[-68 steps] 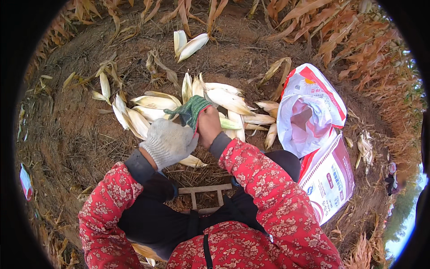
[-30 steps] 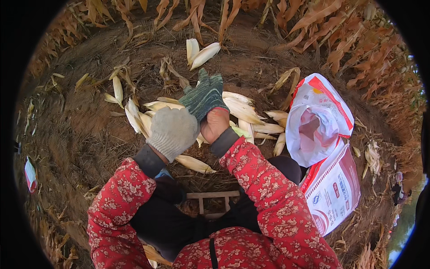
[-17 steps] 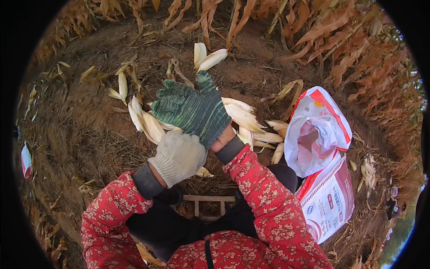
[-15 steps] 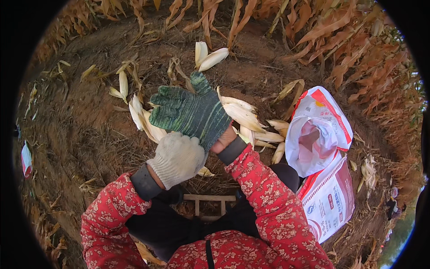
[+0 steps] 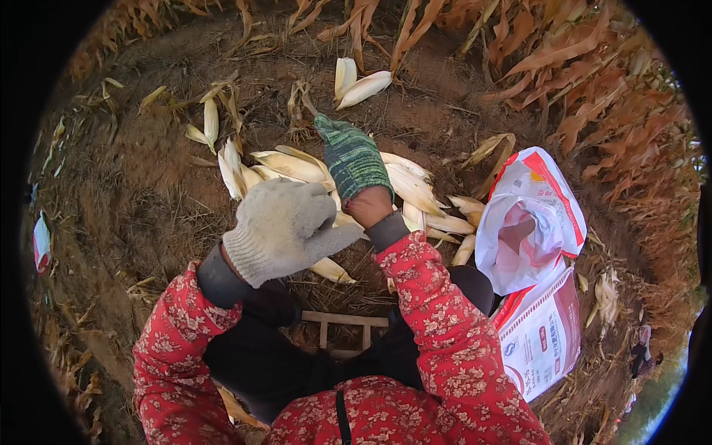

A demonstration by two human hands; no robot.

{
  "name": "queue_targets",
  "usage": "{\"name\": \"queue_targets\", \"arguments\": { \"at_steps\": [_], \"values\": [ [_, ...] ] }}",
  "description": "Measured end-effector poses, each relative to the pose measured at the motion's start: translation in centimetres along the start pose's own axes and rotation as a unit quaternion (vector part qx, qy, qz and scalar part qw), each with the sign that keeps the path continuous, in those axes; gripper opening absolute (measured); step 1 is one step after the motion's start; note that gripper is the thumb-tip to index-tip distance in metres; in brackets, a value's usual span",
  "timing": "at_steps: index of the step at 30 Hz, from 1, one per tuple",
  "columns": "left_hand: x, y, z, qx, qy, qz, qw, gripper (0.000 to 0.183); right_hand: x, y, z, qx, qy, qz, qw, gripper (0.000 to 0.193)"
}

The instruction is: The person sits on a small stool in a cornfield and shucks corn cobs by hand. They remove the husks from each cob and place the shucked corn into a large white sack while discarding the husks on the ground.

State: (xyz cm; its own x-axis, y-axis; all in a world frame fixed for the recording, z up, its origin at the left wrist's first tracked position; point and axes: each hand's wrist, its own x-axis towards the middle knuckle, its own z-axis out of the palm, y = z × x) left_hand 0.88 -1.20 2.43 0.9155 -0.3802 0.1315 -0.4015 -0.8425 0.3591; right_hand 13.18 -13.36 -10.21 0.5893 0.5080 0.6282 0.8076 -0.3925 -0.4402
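My left hand (image 5: pixel 285 226) wears a cream knitted glove and is held open, the thumb stretched away from bent fingers, nothing visible in it. My right hand (image 5: pixel 356 159), in a green striped knitted glove, is turned edge-on, close beyond the left. Its fingers are mostly hidden, so their closing does not show. Below both hands lies a heap of corn ears in pale dry husks (image 5: pixel 289 165); whether the right glove touches them is unclear. More husked ears (image 5: pixel 406 187) lie to the right of the green glove.
An open white and red woven sack (image 5: pixel 512 285) stands at my right knee. Two corn ears (image 5: pixel 363 89) lie farther off, more (image 5: pixel 211 122) at the left. Dry corn stalks (image 5: pixel 571 55) line the far and right sides. A wooden frame (image 5: pixel 345 320) lies between my legs.
My left hand has come away from the right glove's cuff and moved slightly left. My right hand has turned from spread and flat to edge-on, uncovering ears beneath.
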Motion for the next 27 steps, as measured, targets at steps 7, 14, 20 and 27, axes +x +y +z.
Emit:
{"name": "queue_targets", "arguments": {
  "at_steps": [7, 14, 20, 27],
  "values": [
    [0.8, -0.7, 2.6, 0.055, -0.011, -0.104, 0.993, 0.026, -4.8, -1.8, 0.0, 0.021, -0.230, 0.157, 0.960, 0.036],
    [1.0, -2.2, 4.8, -0.079, 0.018, -0.174, 0.981, 0.022, -5.4, -2.1, -0.2, 0.049, -0.229, 0.170, 0.957, 0.038],
    [0.4, -1.5, 4.9, -0.246, -0.119, -0.169, 0.947, 0.016, -3.6, -1.8, 1.7, 0.226, -0.179, 0.187, 0.939, 0.042],
    [0.9, 1.3, 4.6, -0.175, -0.026, -0.053, 0.983, 0.012, -4.1, -0.4, 5.6, 0.680, 0.046, 0.397, 0.615, 0.047]
  ]
}}
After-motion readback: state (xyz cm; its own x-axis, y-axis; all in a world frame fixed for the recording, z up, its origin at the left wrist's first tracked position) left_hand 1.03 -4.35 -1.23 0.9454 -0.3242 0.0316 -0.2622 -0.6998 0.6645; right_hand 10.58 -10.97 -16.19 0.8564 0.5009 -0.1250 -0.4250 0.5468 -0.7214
